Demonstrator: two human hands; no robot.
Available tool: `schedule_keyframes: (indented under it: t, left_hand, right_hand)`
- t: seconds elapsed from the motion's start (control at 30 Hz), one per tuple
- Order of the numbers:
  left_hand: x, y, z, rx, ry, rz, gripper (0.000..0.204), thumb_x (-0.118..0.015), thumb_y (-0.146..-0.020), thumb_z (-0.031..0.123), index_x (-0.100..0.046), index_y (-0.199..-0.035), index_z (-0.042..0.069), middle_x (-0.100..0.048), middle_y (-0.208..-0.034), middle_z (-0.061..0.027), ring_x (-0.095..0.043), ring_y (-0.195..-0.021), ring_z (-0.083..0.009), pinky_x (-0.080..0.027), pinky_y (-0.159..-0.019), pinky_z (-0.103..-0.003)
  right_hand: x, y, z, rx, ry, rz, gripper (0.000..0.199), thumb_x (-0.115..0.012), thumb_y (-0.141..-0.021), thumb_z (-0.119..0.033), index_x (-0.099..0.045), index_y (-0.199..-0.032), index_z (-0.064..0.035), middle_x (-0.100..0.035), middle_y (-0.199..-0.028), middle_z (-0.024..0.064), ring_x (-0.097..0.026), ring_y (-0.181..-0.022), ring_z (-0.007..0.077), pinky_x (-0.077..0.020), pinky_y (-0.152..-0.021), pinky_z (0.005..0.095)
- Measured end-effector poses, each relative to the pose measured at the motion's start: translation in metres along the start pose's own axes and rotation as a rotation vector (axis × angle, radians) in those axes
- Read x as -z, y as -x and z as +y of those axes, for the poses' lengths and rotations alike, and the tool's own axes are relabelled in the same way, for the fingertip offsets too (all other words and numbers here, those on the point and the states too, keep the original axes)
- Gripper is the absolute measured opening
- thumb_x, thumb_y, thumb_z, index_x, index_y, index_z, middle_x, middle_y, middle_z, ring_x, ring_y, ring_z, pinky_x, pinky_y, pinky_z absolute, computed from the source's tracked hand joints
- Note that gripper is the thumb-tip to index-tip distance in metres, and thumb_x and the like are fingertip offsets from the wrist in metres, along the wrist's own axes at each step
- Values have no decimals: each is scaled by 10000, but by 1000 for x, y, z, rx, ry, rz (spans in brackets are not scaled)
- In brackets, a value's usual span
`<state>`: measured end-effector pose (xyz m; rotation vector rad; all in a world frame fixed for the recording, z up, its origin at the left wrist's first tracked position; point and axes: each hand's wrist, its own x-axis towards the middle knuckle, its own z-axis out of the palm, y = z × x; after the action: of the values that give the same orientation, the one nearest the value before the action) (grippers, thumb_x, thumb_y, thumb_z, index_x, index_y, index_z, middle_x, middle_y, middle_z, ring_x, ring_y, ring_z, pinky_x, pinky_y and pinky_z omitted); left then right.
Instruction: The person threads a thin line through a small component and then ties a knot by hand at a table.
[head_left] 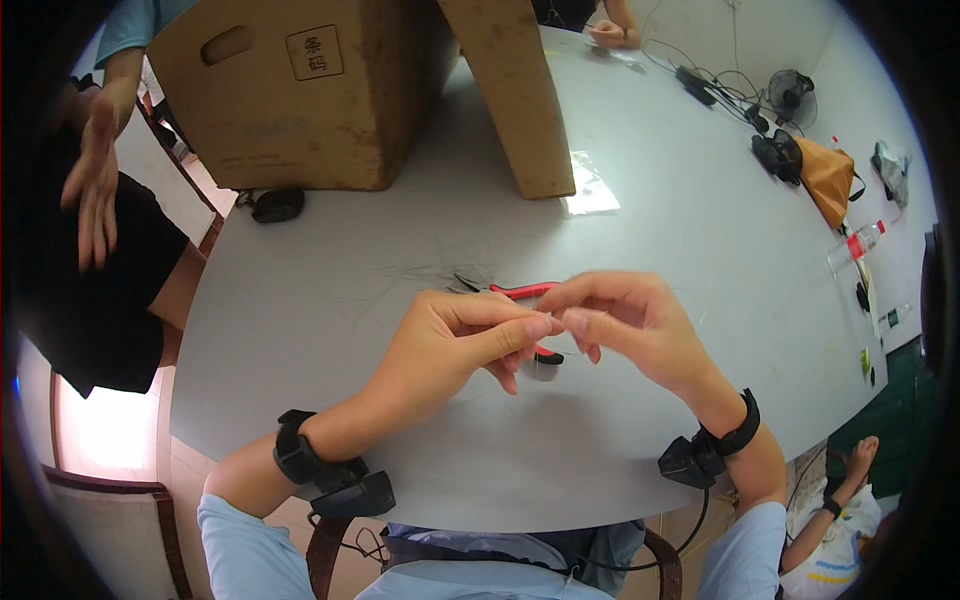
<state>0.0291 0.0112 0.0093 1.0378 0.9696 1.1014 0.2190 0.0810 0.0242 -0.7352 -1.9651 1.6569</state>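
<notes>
Both hands meet above the grey tabletop point(330, 300): the left hand point(450, 345) and right hand point(625, 320) have fingers pinched together on something too small to identify. Red-handled pliers point(520, 292) lie unused just behind them, so the fine handwork looks unfinished.
</notes>
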Motion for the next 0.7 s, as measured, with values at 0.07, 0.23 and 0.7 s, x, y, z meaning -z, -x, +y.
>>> schedule_keyframes:
  t: [0.07, 0.23, 0.7]
  left_hand:
    - [-2, 0, 2, 17, -43, -13, 193, -606, -863, 151, -680, -889, -25, -580, -733, -53, -562, -629, -109, -496, -516, -235]
    - [-4, 0, 0, -1, -110, -32, 177, -605, -859, 126, -677, -855, -35, -576, -714, -53, -563, -615, -114, -506, -525, -244]
    - [-4, -3, -4, 20, -66, -18, 172, -616, -853, 129, -671, -832, -32, -585, -701, -57, -572, -615, -120, -513, -524, -251]
  right_hand:
    - [3, -2, -2, -22, -115, 76, 212, -611, -859, -191, -645, -952, -4, -623, -781, 3, -519, -623, 49, -398, -521, 189]
    - [0, -3, -3, -30, -158, 71, 160, -613, -852, -167, -644, -870, -11, -611, -749, 2, -511, -619, 39, -386, -507, 186]
    - [-4, -5, -3, 27, -76, 115, 116, -596, -843, -105, -633, -850, 5, -621, -765, 14, -527, -626, 44, -393, -492, 185]
